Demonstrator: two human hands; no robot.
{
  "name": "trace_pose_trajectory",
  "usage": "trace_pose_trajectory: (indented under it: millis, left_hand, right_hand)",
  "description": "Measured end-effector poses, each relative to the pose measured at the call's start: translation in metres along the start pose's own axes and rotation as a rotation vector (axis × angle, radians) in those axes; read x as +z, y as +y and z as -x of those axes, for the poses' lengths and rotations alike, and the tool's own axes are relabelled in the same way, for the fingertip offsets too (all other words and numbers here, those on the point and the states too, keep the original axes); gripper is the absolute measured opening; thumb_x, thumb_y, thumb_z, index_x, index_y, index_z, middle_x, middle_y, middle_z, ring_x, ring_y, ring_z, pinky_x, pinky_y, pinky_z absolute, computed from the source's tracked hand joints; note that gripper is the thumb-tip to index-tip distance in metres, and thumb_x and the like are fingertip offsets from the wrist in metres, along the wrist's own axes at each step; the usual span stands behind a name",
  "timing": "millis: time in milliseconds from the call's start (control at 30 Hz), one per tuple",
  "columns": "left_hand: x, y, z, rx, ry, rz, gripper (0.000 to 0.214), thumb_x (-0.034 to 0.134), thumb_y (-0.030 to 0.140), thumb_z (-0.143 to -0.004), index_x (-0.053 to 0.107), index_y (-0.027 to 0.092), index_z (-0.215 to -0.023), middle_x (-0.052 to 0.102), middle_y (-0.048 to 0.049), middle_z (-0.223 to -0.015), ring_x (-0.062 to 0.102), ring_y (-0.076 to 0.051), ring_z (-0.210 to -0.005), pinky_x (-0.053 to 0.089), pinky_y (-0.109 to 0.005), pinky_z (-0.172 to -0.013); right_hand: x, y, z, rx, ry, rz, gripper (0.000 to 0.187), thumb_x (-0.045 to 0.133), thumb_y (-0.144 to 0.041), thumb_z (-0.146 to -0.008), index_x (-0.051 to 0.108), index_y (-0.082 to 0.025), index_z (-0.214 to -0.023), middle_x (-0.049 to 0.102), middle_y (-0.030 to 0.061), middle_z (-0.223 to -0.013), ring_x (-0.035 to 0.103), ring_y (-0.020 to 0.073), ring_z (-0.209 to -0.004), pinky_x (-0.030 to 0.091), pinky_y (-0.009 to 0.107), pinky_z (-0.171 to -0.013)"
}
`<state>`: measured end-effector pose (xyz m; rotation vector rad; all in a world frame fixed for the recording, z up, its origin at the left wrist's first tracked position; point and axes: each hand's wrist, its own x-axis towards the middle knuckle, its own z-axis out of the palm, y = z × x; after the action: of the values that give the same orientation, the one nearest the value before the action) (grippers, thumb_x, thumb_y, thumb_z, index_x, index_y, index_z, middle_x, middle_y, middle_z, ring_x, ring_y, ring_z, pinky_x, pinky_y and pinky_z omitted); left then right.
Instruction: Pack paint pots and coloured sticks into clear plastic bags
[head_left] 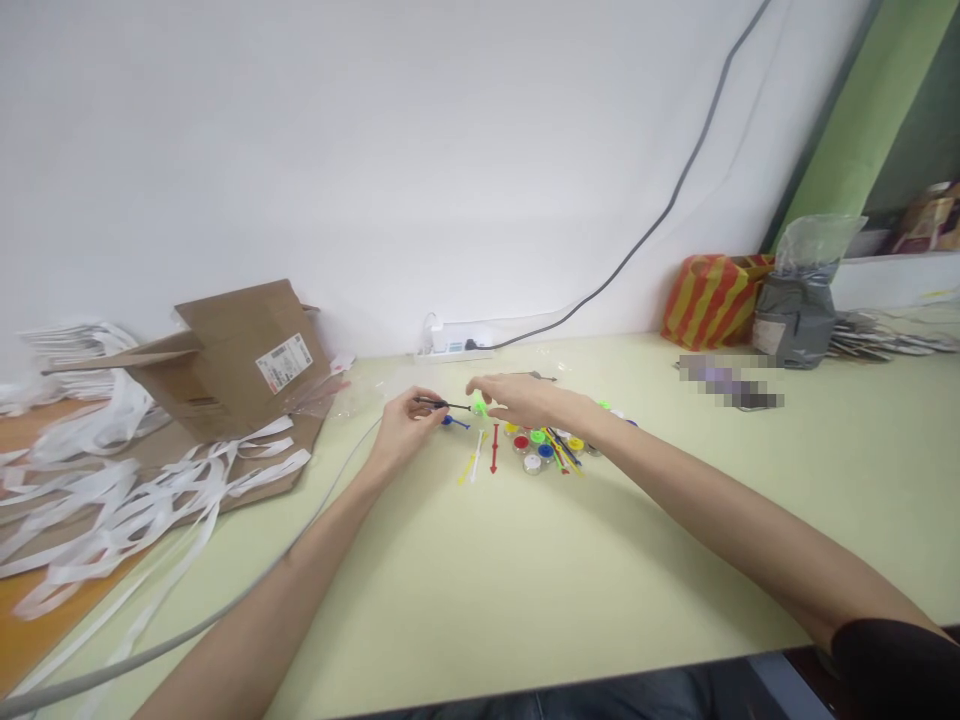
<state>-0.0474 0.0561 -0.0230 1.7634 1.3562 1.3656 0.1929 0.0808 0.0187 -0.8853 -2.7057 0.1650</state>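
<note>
My left hand (411, 425) pinches a thin black arrow-shaped spinner (433, 403) that points to the right. Just below it a blue arrow spinner (455, 422) lies on the table. My right hand (517, 398) hovers palm down, thumb and fingers apart, beside a bright green piece (480, 408); whether it touches that piece I cannot tell. In front of the hands are a red arrow (494, 450), a white arrow (476, 457) and a yellow arrow (466, 470). Under my right wrist sits a pile of coloured round clear-based pieces (532, 463) and more arrows, partly hidden by the forearm.
An opened cardboard box (247, 360) and tangled white straps (150, 490) occupy the left side. A grey cable (300, 545) passes beneath my left forearm. By the wall is a power strip (454, 350); a striped bag (709, 300) and a grey bag (795, 310) stand back right.
</note>
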Motion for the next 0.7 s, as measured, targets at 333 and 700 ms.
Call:
trace_pose_trajectory:
  millis: [333,700]
  left_hand:
    - [-0.021,-0.001,-0.008,0.169,-0.281,-0.356,0.025,0.075,0.04,-0.073,0.071,0.02,-0.089,0.071,-0.0047,-0.086,0.062,-0.02,-0.081,0.044,-0.029,-0.068]
    - [-0.033,-0.008,-0.009,0.296,-0.405,-0.604,0.022,0.069,0.043,-0.075,0.067,0.024,-0.084,0.069,-0.0029,-0.086,0.061,-0.021,-0.077,0.045,-0.031,-0.072]
  right_hand:
    - [0.003,0.009,-0.002,-0.022,-0.102,0.1,0.023,0.05,-0.013,-0.091,0.067,-0.019,-0.106,0.07,0.0098,-0.103,0.063,0.0205,-0.091,0.038,0.026,-0.067]
    - [-0.005,0.008,0.003,0.118,-0.208,0.042,0.013,0.065,-0.008,-0.076,0.072,-0.018,-0.082,0.071,0.0052,-0.081,0.06,0.0149,-0.065,0.032,0.024,-0.054]
